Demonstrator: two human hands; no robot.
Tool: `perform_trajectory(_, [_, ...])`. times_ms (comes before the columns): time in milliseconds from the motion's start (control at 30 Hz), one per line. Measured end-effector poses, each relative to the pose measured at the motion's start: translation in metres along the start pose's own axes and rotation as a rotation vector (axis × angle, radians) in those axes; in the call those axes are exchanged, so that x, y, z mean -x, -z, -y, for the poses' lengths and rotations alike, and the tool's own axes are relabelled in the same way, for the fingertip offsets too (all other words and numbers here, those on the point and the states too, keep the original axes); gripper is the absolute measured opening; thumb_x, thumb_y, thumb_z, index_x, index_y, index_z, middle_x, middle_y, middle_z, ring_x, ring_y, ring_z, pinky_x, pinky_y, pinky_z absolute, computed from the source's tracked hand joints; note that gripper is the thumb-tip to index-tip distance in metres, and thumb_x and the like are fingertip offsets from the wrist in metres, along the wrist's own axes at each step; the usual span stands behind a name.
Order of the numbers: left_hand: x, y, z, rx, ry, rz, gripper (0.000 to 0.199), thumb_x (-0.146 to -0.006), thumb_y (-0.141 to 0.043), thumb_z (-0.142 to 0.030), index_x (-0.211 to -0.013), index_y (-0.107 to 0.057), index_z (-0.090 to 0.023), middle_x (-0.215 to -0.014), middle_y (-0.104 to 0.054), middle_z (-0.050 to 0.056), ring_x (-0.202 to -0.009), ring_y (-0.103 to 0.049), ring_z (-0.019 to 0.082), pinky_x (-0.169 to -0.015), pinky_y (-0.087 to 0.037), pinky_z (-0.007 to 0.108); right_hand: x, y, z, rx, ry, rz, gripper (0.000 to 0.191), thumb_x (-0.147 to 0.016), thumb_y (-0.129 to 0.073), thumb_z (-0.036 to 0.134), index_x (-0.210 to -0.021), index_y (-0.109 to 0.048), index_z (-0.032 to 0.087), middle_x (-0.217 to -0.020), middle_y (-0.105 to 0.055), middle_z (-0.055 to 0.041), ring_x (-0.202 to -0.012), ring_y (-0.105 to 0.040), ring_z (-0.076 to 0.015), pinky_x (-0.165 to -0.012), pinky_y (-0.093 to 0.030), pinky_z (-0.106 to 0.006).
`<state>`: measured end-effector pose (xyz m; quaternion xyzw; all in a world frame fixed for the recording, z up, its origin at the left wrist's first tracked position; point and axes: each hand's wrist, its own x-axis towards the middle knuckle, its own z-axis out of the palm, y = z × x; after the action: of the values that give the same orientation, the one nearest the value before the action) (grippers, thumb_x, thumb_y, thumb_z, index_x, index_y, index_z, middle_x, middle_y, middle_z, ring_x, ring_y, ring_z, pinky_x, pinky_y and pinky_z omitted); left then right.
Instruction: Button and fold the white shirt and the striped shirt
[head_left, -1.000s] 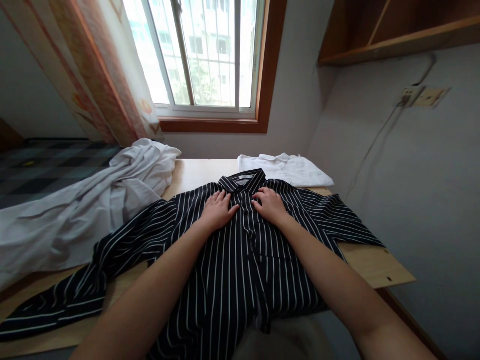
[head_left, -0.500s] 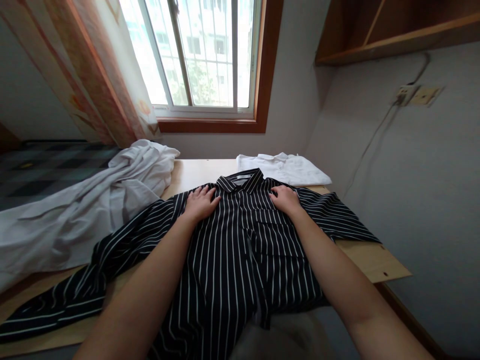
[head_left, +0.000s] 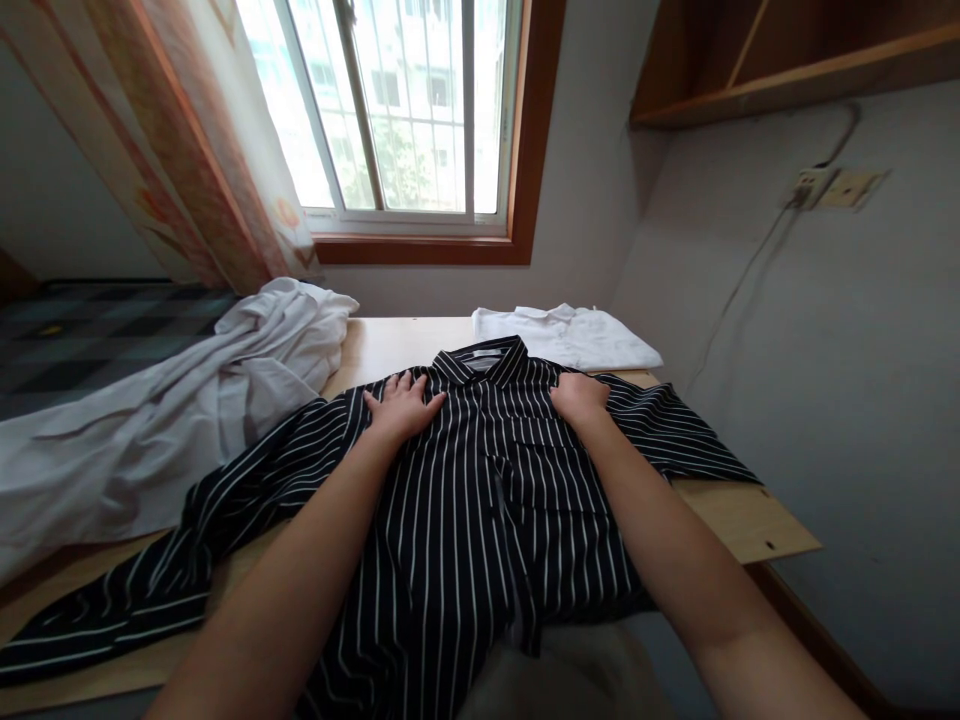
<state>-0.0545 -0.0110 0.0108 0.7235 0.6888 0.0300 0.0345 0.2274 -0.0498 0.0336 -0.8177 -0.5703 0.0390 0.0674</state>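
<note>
Evidently, both hands have moved outward. A second ago they lay close together below the collar [head_left: 480,362], one on either side of the button line; now they are well apart, each on its own side of the chest. The striped shirt [head_left: 450,500] lies front up beneath and between them, on the wooden table [head_left: 739,520], its collar beyond the hands and its lower part running back toward the person.

Left hand [head_left: 401,405]: palm down, fingers spread apart, resting on the cloth near the shoulder; nothing is gripped. Right hand [head_left: 582,398]: changed within the last half second, its fingers now curled in. Whether cloth is pinched inside them cannot be told from this angle.

Consequence for the work, in this report's judgement: the cloth between the hands sits smoother than a second ago, and the chest pocket [head_left: 551,432], nearer the person than the right hand, is plainer to view. Creases remain lower down, along the button line.

Unchanged: the crumpled white garment [head_left: 217,400] to the left of the left hand, and the folded white shirt [head_left: 566,338] beyond the right hand; neither is touched by a hand.
</note>
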Motion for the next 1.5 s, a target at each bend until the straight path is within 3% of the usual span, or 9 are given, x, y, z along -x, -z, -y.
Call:
perform_trajectory(167, [0.003, 0.001, 0.001, 0.005, -0.027, -0.042, 0.072, -0.091, -0.027, -0.067, -0.150, -0.039, -0.027, -0.161, -0.027, 0.009, -0.146, -0.021, 0.040, -0.111, -0.015, 0.072, 0.005, 0.001, 0.005, 0.051, 0.035, -0.048, 0.030, -0.092, -0.049, 0.026, -0.109, -0.073, 0.018, -0.116, -0.070, -0.0182, -0.114, -0.060, -0.0370, -0.106, -0.018, -0.069])
perform_trajectory(233, [0.004, 0.006, 0.000, 0.015, -0.025, -0.066, 0.066, -0.092, -0.033, -0.061, -0.146, -0.045, -0.026, -0.157, -0.036, 0.011, -0.142, -0.030, 0.039, -0.111, -0.024, 0.068, 0.002, 0.004, 0.005, 0.046, 0.064, -0.079, 0.030, -0.091, -0.050, 0.027, -0.110, -0.073, 0.019, -0.118, -0.069, -0.0173, -0.116, -0.058, -0.0365, -0.105, -0.024, -0.066])
perform_trajectory(367, [-0.003, 0.023, 0.001, 0.007, 0.001, -0.161, 0.050, -0.093, -0.039, -0.044, -0.129, -0.062, -0.019, -0.135, -0.058, 0.016, -0.123, -0.054, 0.035, -0.100, -0.046, 0.049, -0.015, 0.013, 0.007, 0.019, 0.165, -0.113, 0.031, -0.091, -0.054, 0.033, -0.110, -0.072, 0.018, -0.118, -0.068, -0.0173, -0.112, -0.061, -0.0332, -0.094, -0.043, -0.047])
perform_trajectory(567, [-0.035, 0.037, 0.008, -0.010, -0.071, -0.121, 0.039, -0.093, -0.045, -0.037, -0.118, -0.069, -0.019, -0.124, -0.067, 0.012, -0.111, -0.062, 0.026, -0.094, -0.048, 0.032, -0.053, 0.011, 0.011, 0.002, 0.310, -0.054, 0.032, -0.092, -0.054, 0.038, -0.112, -0.072, 0.019, -0.119, -0.069, -0.0143, -0.107, -0.065, -0.0278, -0.085, -0.047, -0.034])
perform_trajectory(767, [-0.061, 0.037, 0.000, 0.127, -0.019, -0.083, 0.042, -0.095, -0.044, -0.045, -0.111, -0.072, -0.019, -0.116, -0.072, 0.011, -0.105, -0.066, 0.024, -0.086, -0.049, 0.029, -0.089, -0.008, 0.012, -0.242, 0.306, -0.008, 0.045, -0.098, -0.049, 0.038, -0.131, -0.060, 0.010, -0.135, -0.060, -0.0177, -0.122, -0.058, -0.0242, -0.095, -0.042, -0.027])
perform_trajectory(933, [-0.073, 0.036, -0.004, 0.188, 0.058, -0.028, 0.041, -0.089, -0.055, -0.052, -0.105, -0.074, -0.020, -0.112, -0.074, 0.011, -0.101, -0.067, 0.026, -0.081, -0.050, 0.030, -0.104, -0.019, 0.017, -0.312, 0.327, 0.021, 0.046, -0.096, -0.054, 0.036, -0.133, -0.059, 0.008, -0.131, -0.063, -0.0171, -0.117, -0.060, -0.0203, -0.093, -0.042, -0.023])
perform_trajectory(1133, [-0.080, 0.042, -0.006, 0.123, 0.043, 0.084, 0.037, -0.084, -0.064, -0.050, -0.099, -0.075, -0.018, -0.103, -0.075, 0.013, -0.095, -0.069, 0.027, -0.078, -0.050, 0.030, -0.107, -0.021, 0.020, -0.385, 0.341, 0.075, 0.027, -0.090, -0.063, 0.034, -0.103, -0.076, 0.014, -0.100, -0.076, -0.0072, -0.088, -0.067, -0.0164, -0.076, -0.046, -0.021])
perform_trajectory(1333, [-0.082, 0.051, -0.010, -0.017, 0.028, 0.073, 0.041, -0.078, -0.069, -0.050, -0.096, -0.076, -0.015, -0.096, -0.074, 0.016, -0.097, -0.067, 0.033, -0.080, -0.051, 0.035, -0.106, -0.018, 0.022, -0.464, 0.341, -0.002, 0.024, -0.085, -0.067, 0.028, -0.104, -0.075, 0.016, -0.098, -0.075, -0.0053, -0.085, -0.066, -0.0149, -0.073, -0.046, -0.021])
perform_trajectory(1500, [-0.082, 0.064, 0.000, 0.334, -0.008, 0.088, 0.023, -0.069, -0.076, -0.040, -0.073, -0.073, -0.018, -0.060, -0.066, 0.004, -0.073, -0.066, 0.025, -0.064, -0.049, 0.029, -0.106, 0.000, 0.023, -0.599, 0.329, -0.133, 0.013, -0.077, -0.073, 0.023, -0.086, -0.074, 0.015, -0.082, -0.073, -0.0039, -0.077, -0.065, -0.0157, -0.071, -0.049, -0.024])
